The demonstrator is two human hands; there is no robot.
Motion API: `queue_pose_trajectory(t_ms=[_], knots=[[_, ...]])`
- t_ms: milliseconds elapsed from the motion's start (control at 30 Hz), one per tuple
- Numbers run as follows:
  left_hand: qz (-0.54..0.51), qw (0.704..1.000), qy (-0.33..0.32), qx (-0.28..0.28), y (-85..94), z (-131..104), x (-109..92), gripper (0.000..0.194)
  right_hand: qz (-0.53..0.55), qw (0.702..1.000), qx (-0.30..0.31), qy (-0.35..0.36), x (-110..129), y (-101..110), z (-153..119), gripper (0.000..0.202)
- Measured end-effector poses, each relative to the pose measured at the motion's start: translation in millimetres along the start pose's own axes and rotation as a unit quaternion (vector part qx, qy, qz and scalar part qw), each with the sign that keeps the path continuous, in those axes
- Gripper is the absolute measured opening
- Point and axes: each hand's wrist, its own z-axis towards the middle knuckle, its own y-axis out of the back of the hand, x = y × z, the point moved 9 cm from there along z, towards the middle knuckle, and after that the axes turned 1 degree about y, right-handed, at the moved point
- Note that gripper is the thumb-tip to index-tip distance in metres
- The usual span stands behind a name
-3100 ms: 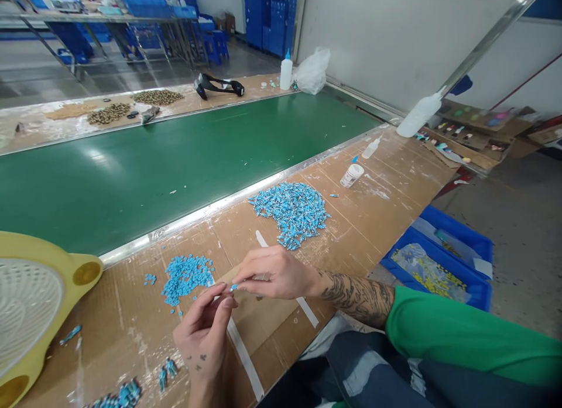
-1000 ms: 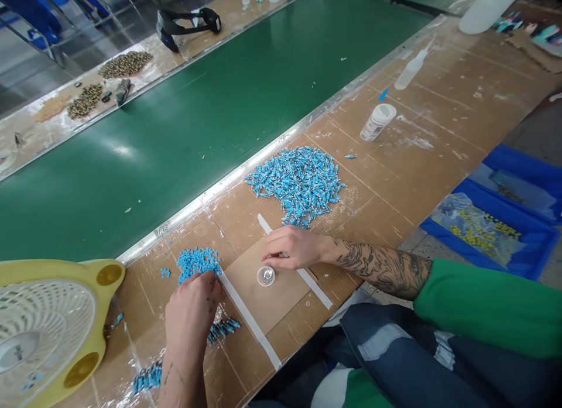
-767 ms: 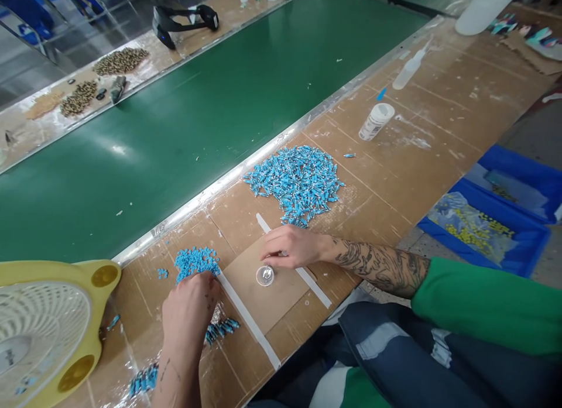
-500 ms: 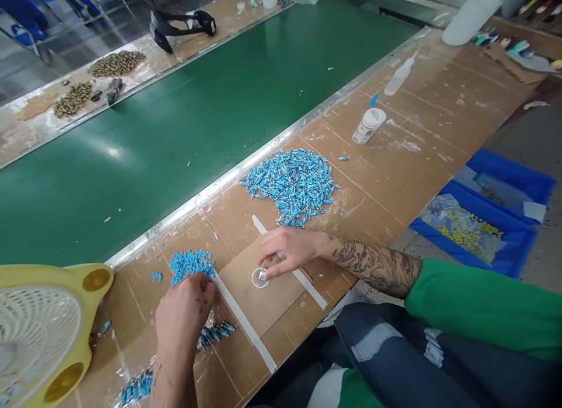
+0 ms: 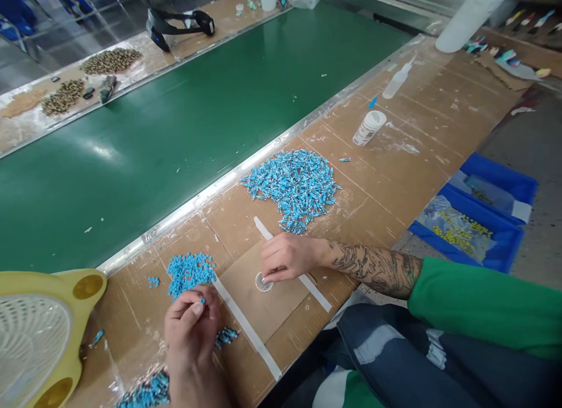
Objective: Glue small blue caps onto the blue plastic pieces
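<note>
Blue ring (image 5: 202,301) is pinched in the left hand (image 5: 189,325), thumb to finger, just below the ring pile (image 5: 188,272). Right hand (image 5: 285,257) is curled, fingertips at the clear dish (image 5: 259,287) on the cardboard sheet (image 5: 281,311); can't tell if it grips anything (fingers block the view).

Progress, my read: well short of done. A small cluster (image 5: 226,336) and a bigger batch (image 5: 147,391) by the left forearm look finished; ring pile and the big heap (image 5: 293,185) of long pieces look like stock left.

Room: hands are apart, sheet and a tape strip (image 5: 250,333) between. Table (image 5: 369,203) edge runs close on the near side. Fan (image 5: 35,338) crowds the left. Metal strip (image 5: 199,199) and green belt (image 5: 175,144) bound the far side. Right: more room, white tub (image 5: 369,128) well off.
</note>
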Motion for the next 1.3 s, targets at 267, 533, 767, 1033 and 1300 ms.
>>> queue_pose_trajectory(t_ms=[267, 533, 767, 1033, 1300], knots=[[-0.159, 0.983, 0.03, 0.088, -35.1, -8.8, 20.1, 0.016, -0.081, 0.996, 0.042, -0.012, -1.1, -4.1, 3.4, 0.03], [-0.182, 0.977, 0.032, 0.111, -37.6, -15.6, 25.7, 0.014, 0.035, 0.994, -0.09, -0.058, 32.0, 63.0, 37.5, 0.027], [-0.173, 0.977, 0.038, 0.115, -38.4, -17.4, 31.6, 0.013, 0.033, 0.998, -0.038, -0.041, 58.3, 50.6, 74.9, 0.03], [-0.166, 0.979, 0.048, 0.109, -40.6, -16.7, 30.6, 0.017, 0.003, 0.997, 0.039, -0.061, 49.3, 31.9, 76.0, 0.033], [-0.168, 0.977, 0.051, 0.12, -44.3, -17.0, 30.8, 0.016, 0.03, 0.999, -0.002, -0.039, 50.1, 37.4, 73.4, 0.033]])
